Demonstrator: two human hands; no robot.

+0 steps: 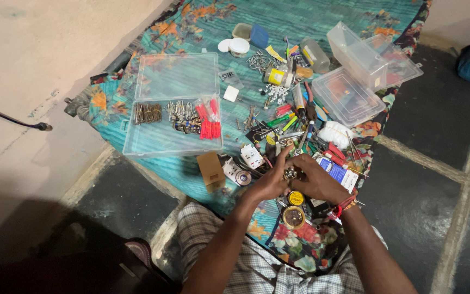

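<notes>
From the head view, your left hand (270,182) and right hand (316,182) are both pinching a small bunch of metal bits (291,173) between them, just above a round tin (294,216), near the clear box (172,106) on the cloth (295,16).

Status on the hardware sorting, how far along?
Done: the open clear organizer box already holds a brown batch, a silvery batch and red pieces in its lower tray. In hand: the left hand and right hand meet around a small clump of metal bits. Left: loose screws and mixed tools lie scattered on the patterned cloth.
</notes>
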